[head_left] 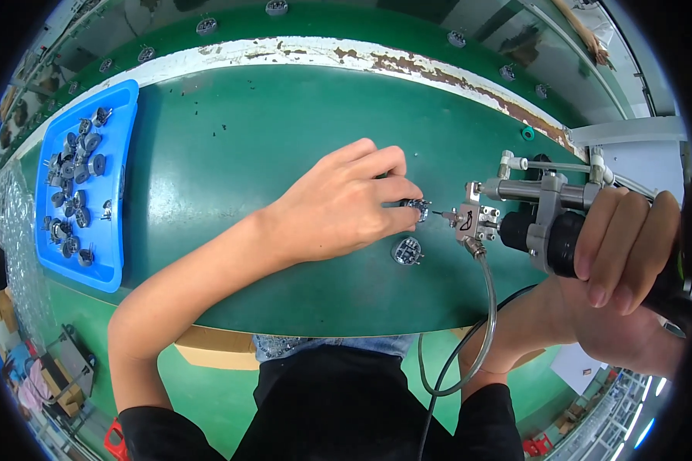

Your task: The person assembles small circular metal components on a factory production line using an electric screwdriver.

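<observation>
Nearest you, one clear flexible hose [490, 303] hangs in a loop from the tool, and one thin black cable [436, 399] runs down beside your black shirt [331, 407].

Your right hand [629, 238] has its grip wrapped around a black cylindrical power driver with a silver metal head [565, 244]. The driver's long axis runs roughly sideways, and its single thin dark tip [437, 213] points left.

One small round grey metal part with prongs [418, 206] is pinched in the grip of your left hand [354, 201], above the green tabletop [269, 154]. Its pronged side faces right, toward the tip; the two are very close, but you cannot tell whether they touch.

One second round grey metal part [407, 250] lies on the tabletop just nearer you, prongs pointing right.

Off to your left sits one blue rectangular plastic tray [119, 257], its long axis running near to far. It holds roughly two dozen similar parts [77, 165], too overlapped to count exactly.

Far right lies one small green ring [528, 133]. Beyond the peeling white rail [284, 54], about eight more round parts [207, 26] are spread along a green strip [346, 19].
</observation>
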`<state>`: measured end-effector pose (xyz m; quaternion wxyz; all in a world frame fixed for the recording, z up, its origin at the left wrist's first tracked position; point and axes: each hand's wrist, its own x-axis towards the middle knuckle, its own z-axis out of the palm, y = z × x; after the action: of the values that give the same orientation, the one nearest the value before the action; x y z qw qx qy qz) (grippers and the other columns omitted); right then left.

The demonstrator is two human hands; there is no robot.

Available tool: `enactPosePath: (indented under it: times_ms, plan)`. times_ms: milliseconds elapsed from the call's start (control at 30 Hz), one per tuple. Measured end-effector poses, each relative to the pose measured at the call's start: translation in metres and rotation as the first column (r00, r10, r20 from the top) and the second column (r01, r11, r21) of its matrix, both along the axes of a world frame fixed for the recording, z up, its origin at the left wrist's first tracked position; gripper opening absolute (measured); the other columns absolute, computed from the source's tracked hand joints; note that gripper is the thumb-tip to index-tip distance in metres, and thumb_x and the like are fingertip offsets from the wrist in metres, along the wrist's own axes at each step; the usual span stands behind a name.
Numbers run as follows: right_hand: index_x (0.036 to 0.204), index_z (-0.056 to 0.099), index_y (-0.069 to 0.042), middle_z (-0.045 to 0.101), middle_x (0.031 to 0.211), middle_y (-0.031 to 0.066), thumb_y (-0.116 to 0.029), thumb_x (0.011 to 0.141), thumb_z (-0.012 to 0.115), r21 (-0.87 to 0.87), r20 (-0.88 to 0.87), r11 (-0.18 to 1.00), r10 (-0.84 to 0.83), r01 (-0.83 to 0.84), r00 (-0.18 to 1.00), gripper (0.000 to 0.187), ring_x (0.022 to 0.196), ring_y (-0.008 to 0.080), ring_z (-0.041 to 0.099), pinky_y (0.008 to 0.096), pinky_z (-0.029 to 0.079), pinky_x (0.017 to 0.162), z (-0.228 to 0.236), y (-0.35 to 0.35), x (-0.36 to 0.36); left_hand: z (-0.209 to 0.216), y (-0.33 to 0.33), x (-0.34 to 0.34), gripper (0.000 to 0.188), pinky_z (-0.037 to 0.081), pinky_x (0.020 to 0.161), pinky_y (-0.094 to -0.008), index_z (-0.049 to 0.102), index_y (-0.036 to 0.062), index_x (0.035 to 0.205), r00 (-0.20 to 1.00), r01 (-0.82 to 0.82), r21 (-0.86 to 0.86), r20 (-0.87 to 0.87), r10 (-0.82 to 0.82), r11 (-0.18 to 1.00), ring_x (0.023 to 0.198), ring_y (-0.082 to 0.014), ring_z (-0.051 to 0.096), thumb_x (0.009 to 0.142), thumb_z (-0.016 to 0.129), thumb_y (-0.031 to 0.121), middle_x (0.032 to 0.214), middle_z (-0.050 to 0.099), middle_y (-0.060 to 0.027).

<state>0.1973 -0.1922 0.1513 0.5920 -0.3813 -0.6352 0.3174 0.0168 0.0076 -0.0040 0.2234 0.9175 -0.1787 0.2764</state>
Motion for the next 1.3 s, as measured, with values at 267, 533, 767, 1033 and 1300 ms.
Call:
enactPosePath:
  times_ms: [267, 533, 767, 1033, 1300]
  plan:
    - [0.119, 0.057, -0.013, 0.063, 0.084, 0.0023, -0.009, 0.092, 0.078, -0.041, 0.02, 0.999, -0.029, 0.03, 0.999, 0.034, 0.066, 0.016, 0.063, 0.0316, 0.055, 0.064, -0.006, -0.007, 0.008, 0.002, -0.001, -0.002, 0.019, 0.05, 0.077, -0.0329, 0.081, 0.0152, 0.095, 1.0, -0.016, 0.153, 0.029, 0.012, 0.988, 0.1, -0.0201, 0.062, 0.077, 0.077, 0.02, 0.113, 0.073, 0.0014]
    - [0.111, 0.057, -0.013, 0.061, 0.08, 0.0012, -0.011, 0.094, 0.075, -0.049, 0.055, 0.997, -0.063, 0.065, 0.997, 0.025, 0.064, 0.0146, 0.06, 0.0307, 0.053, 0.063, -0.006, -0.001, 0.003, 0.002, -0.001, -0.002, 0.017, 0.05, 0.077, -0.0324, 0.081, 0.0153, 0.094, 1.0, -0.016, 0.122, 0.021, 0.014, 0.992, 0.101, -0.0199, 0.062, 0.078, 0.077, 0.019, 0.112, 0.073, 0.0017]
    - [0.105, 0.057, -0.013, 0.06, 0.077, 0.0002, -0.012, 0.096, 0.072, -0.056, 0.085, 0.994, -0.094, 0.099, 0.992, 0.017, 0.062, 0.0135, 0.058, 0.03, 0.052, 0.063, -0.006, -0.003, 0.006, 0.002, -0.001, -0.002, 0.016, 0.05, 0.077, -0.0323, 0.081, 0.0148, 0.094, 1.0, -0.019, 0.115, 0.024, 0.016, 0.993, 0.1, -0.0198, 0.062, 0.078, 0.078, 0.019, 0.11, 0.073, 0.0016]
    - [0.097, 0.057, -0.013, 0.059, 0.073, -0.0009, -0.014, 0.098, 0.069, -0.059, 0.125, 0.989, -0.127, 0.136, 0.984, 0.012, 0.059, 0.0121, 0.056, 0.0291, 0.05, 0.062, 0.0, 0.003, 0.003, 0.001, -0.004, -0.002, 0.014, 0.05, 0.077, -0.032, 0.081, 0.0128, 0.092, 1.0, -0.023, 0.065, -0.001, 0.023, 0.998, 0.099, -0.0196, 0.062, 0.079, 0.079, 0.019, 0.108, 0.074, 0.0004]
    - [0.09, 0.057, -0.012, 0.057, 0.069, -0.0021, -0.016, 0.1, 0.066, -0.058, 0.162, 0.983, -0.163, 0.174, 0.973, 0.014, 0.057, 0.0108, 0.053, 0.0282, 0.048, 0.061, -0.004, 0.023, -0.015, 0.001, -0.006, -0.001, 0.011, 0.05, 0.076, -0.0322, 0.08, 0.0119, 0.089, 1.0, -0.025, 0.031, -0.011, 0.026, 0.999, 0.096, -0.0185, 0.063, 0.08, 0.08, 0.018, 0.107, 0.074, 0.0009]
